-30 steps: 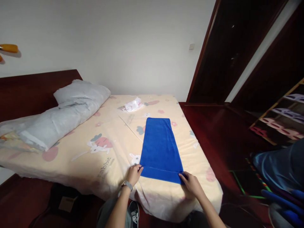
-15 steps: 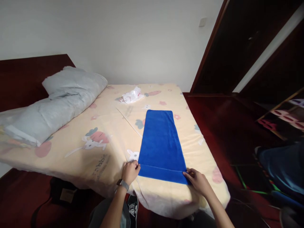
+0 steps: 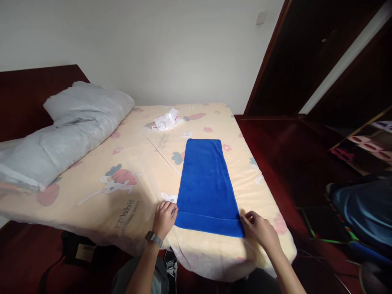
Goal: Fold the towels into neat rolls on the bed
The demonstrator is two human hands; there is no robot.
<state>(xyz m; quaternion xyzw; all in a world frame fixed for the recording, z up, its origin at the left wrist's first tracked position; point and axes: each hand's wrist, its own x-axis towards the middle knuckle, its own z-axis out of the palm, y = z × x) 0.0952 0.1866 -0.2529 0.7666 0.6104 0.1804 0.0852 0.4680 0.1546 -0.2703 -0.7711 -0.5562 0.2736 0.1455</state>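
Two sets of curled fingers, on the left hand [image 3: 164, 220] and right hand [image 3: 262, 232], are placed at opposite edges of the blue cloth [image 3: 206, 179], by its folded end; whether fabric is pinched cannot be told. The cloth is laid on the bed [image 3: 153, 171].

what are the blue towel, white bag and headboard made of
Blue towel: probably microfibre or terry, matte, with soft-looking surface. White bag: likely thin plastic, from its sheen and crisp crumples. Headboard: smooth, reddish-brown, seemingly wood or veneer; grain isn't visible.
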